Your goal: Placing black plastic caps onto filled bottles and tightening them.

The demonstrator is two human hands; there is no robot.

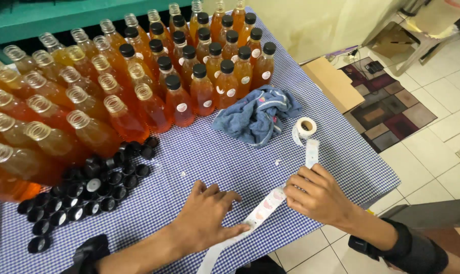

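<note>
The left hand [207, 218] lay flat, pinning the long white paper sticker strip [260, 210]; the right hand [316, 195] pinched it nearer the small white cardboard-cored roll [305, 127]. Light and limp, it seemed best gripped by its edges, beside the crumpled blue cloth [255, 116].

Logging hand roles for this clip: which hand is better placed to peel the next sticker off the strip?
Probably the right hand: its fingertips rest at a round sticker on the sticker strip. The left hand lies flat, pinning the strip's lower stretch.
</note>
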